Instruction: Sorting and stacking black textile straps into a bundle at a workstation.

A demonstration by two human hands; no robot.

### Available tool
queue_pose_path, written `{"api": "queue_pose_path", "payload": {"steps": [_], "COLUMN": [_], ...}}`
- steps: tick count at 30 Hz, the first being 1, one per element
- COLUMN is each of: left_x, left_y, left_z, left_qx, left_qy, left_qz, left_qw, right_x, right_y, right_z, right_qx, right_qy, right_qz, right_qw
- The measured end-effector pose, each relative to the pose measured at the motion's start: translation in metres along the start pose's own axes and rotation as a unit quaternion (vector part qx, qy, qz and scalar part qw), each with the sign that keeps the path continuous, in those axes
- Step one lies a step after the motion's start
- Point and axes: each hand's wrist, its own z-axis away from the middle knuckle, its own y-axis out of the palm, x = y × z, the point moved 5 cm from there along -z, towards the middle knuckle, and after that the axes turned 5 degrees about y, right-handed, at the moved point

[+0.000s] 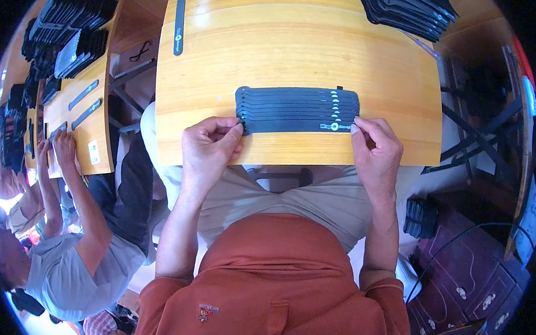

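Several black straps with pale printing lie in an overlapping, fanned stack (286, 109) near the front edge of the wooden table (298, 50). Their rounded left ends are lined up in steps. At the lower left corner of the stack, my left hand (209, 147) has thumb and fingers closed on the end of the nearest strap. The opposite end of that strap is pinched between the thumb and finger of my right hand (377, 149). A lone black strap (179, 26) lies at the table's far left, apart from the stack.
Piled black straps (408, 8) stand at the far right corner, with a thin purple item (422, 45) beside them. On the left, another person (82, 256) works at a second table (100, 140) holding straps and dark piles (69, 26). A dark purple cabinet (467, 272) stands at lower right.
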Motion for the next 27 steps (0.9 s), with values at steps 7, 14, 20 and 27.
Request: {"api": "queue_pose_path", "payload": {"steps": [7,14,20,27], "left_x": [0.002,0.000,0.001,0.003], "left_y": [0.001,0.003,0.002,0.003], "left_z": [-0.001,0.000,0.000,-0.001], "left_qx": [0.000,-0.010,-0.010,-0.006], "left_qy": [0.007,-0.004,0.002,0.012], "left_qz": [-0.007,-0.002,-0.005,-0.003], "left_qw": [1.000,1.000,1.000,1.000], "right_x": [-0.001,0.003,0.007,0.014], "right_y": [-0.001,0.000,-0.003,-0.008], "right_z": [-0.001,0.000,0.000,0.007], "right_qx": [0.016,0.012,0.032,0.008], "right_qy": [0.019,-0.012,-0.007,-0.028], "right_qz": [0.011,0.036,0.069,0.124], "right_qw": [1.000,0.999,0.997,0.992]}}
